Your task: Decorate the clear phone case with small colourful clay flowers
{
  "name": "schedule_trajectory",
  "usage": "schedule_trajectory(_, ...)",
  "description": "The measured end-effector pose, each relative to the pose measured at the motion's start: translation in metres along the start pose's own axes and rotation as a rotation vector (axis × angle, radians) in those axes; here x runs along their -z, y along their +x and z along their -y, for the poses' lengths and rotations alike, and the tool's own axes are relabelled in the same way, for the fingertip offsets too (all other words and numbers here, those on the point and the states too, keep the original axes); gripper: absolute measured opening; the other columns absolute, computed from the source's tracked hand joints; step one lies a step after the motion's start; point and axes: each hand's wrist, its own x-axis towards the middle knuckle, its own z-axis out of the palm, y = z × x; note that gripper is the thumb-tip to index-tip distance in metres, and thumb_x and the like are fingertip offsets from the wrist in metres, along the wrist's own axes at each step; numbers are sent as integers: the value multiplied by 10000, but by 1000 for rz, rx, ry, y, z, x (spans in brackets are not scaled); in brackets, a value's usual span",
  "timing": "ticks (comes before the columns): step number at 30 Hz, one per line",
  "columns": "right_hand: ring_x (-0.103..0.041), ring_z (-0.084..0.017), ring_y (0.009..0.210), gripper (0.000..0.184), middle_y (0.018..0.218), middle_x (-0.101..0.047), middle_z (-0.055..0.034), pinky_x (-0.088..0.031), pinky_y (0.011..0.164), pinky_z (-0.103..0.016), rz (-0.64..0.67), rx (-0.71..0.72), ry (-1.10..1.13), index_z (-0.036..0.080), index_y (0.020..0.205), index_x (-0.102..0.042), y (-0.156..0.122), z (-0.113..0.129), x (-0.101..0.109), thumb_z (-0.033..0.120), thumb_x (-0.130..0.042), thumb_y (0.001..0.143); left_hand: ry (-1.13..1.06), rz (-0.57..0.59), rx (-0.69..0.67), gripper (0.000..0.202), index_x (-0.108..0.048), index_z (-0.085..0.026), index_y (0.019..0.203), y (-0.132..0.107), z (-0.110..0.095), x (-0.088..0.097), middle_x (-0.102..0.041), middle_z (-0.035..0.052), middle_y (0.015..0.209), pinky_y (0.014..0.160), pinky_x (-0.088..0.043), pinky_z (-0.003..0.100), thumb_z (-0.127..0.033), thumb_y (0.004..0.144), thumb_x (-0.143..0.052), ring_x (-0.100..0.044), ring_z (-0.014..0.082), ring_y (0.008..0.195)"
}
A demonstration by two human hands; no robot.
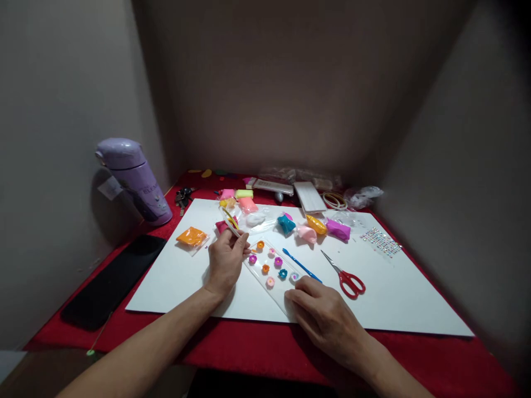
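My left hand (pixel 226 262) is closed in a pinch on a thin bangle (pixel 225 213), pale with some yellow on it, held tilted above the board. Below it lies a clear plastic sheet (pixel 277 296) bearing several small clay flowers in orange, pink, purple, teal and white. At the sheet's near right side my right hand (pixel 321 309) is closed, its fingers curled on the sheet's edge beside a white flower (pixel 294 277) with a purple centre. A blue modelling tool (pixel 302 266) lies just beyond that hand. Red-handled scissors (pixel 346 278) rest to its right.
A white board (pixel 406 298) covers much of the red cloth (pixel 257 345). Along its back lie several clay packets, including a teal one (pixel 286 224), and more bangles (pixel 334 200). A gem sheet (pixel 381 242) is at right; a purple bottle (pixel 135 179) and black phone (pixel 114 281) at left.
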Motion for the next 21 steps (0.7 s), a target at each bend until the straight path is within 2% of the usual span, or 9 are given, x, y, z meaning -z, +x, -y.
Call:
schedule_trajectory(4,-511,-162,742,166,840,-520,-55,-440,647,-290,-7,-12,53,178,829,-552,-2,1,3,146,-417,920,9,3,-1,267,-607,-158,834,0,0,1,-640,7,684,570,-576,264,-414,783,-658,-663,144,611)
schedule_trajectory(9,-516,-164,755,195,847,-514,-57,-441,672,-298,-1,-11,26,181,900,-571,0,-1,0,141,-384,939,25,1,-8,260,-614,-158,854,-1,-1,1,-646,12,687,564,-577,267,-404,783,-662,-672,154,616)
schedule_trajectory(17,-503,-162,752,167,836,-505,-49,-429,665,-298,5,-20,58,177,837,-558,-1,2,4,141,-417,919,30,2,-15,265,-610,-157,827,0,-1,1,-644,13,684,566,-577,270,-414,784,-656,-671,154,613)
schedule_trajectory(21,-505,-162,758,174,851,-508,-52,-434,672,-299,2,-27,69,177,874,-565,-2,1,4,140,-403,924,28,-3,-17,261,-612,-158,834,0,-1,1,-649,17,686,574,-580,275,-410,784,-657,-674,158,621)
